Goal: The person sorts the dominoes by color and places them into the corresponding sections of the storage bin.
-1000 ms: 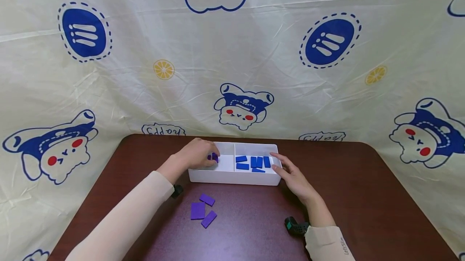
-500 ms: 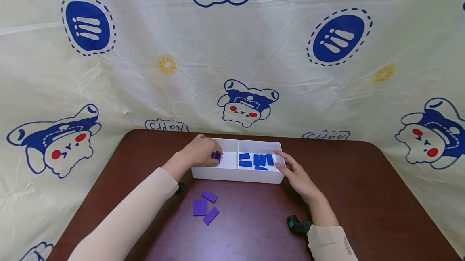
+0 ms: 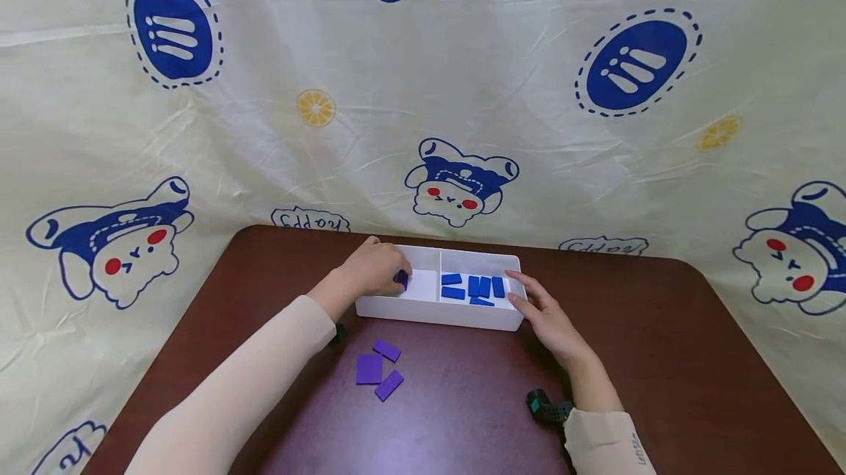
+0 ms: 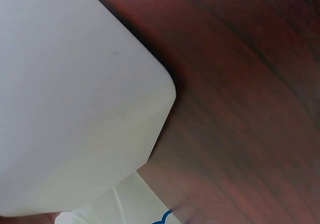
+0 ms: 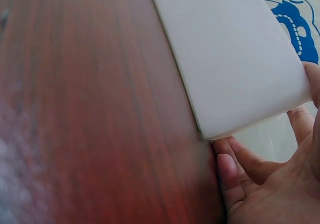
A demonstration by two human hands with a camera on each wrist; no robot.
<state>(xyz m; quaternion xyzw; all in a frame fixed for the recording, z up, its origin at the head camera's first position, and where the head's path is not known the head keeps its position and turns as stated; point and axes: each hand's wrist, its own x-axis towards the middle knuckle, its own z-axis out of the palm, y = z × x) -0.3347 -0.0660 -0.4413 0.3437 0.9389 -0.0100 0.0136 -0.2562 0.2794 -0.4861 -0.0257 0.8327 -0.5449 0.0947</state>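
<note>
In the head view a white two-compartment box (image 3: 436, 311) lies crosswise on the table. My left hand (image 3: 374, 269) reaches into its left compartment, fingers bent down and pinching a small purple tile (image 3: 402, 280); the hand covers much of that compartment. At the box's right end, my right hand (image 3: 550, 322) grips the wall, its thumb by the front rim. The right wrist view shows my right hand's fingers (image 5: 255, 166) against the end of the box (image 5: 235, 59). The left wrist view has only the box's outside (image 4: 85, 99), with my left hand out of frame.
Several blue tiles (image 3: 485, 286) lie in the right compartment. In front of the box, a purple square tile (image 3: 369, 369) and two narrow purple tiles (image 3: 389, 385) lie on the brown table (image 3: 463, 401). A printed curtain (image 3: 370, 181) hangs behind the table.
The head view has shifted, so the scene sits slightly farther right and higher. My left fingers have shifted slightly around the purple tile, while my right hand stays at the box's end.
</note>
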